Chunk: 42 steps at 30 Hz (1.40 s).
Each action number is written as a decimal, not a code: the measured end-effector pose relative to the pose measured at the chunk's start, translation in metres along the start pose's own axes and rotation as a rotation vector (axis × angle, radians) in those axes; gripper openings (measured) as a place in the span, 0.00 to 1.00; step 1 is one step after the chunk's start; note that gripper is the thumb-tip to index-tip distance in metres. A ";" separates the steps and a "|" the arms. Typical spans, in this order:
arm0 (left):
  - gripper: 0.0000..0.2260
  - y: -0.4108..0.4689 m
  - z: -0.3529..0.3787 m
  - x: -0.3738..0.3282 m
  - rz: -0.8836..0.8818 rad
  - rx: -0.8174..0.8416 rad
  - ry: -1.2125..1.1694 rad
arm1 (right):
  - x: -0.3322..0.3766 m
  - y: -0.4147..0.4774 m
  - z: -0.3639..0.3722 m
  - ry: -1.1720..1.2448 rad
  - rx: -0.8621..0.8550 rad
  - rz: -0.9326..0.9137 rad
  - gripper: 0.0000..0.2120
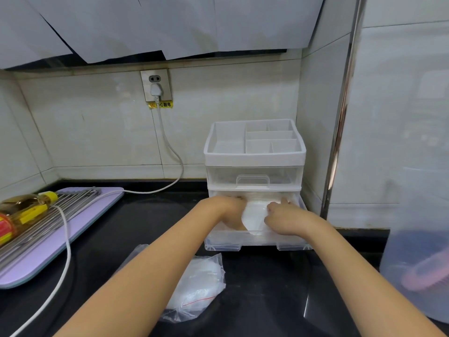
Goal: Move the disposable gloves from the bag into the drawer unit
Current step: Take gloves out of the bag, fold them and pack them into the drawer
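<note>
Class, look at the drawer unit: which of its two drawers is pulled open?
The lower drawer: it juts forward, while the upper drawer sits flush in the frame.

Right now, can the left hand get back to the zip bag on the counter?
Probably yes. The zip bag lies uncovered on the counter, just in front of the open lower drawer. The left hand, on the disposable gloves inside, only needs to pull back.

Passable across centre of countertop, between cable and drawer unit in back right corner. Blocked along left edge by purple tray with bottle, at right edge by translucent tub, near front edge by bag. Crowded inside pulled-out lower drawer: left hand, right hand, disposable gloves.
</note>
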<state>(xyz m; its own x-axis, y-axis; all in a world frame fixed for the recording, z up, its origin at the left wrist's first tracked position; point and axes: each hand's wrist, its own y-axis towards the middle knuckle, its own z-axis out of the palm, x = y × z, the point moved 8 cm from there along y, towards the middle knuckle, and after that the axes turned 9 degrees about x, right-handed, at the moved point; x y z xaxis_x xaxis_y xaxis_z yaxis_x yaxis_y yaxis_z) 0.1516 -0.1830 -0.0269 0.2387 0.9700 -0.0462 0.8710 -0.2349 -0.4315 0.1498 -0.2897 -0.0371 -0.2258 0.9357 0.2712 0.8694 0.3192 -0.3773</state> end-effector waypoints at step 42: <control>0.16 -0.116 0.068 0.085 0.120 -0.561 -0.607 | 0.103 -0.067 0.070 0.064 -0.202 -0.573 0.17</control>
<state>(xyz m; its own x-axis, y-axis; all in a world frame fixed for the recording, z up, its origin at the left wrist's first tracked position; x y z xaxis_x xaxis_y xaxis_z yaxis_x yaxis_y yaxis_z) 0.0416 -0.0688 -0.0422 0.2103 0.7642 -0.6098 0.9774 -0.1789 0.1129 0.0371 -0.2039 -0.0456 -0.6604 0.6108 0.4368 0.6852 0.7282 0.0178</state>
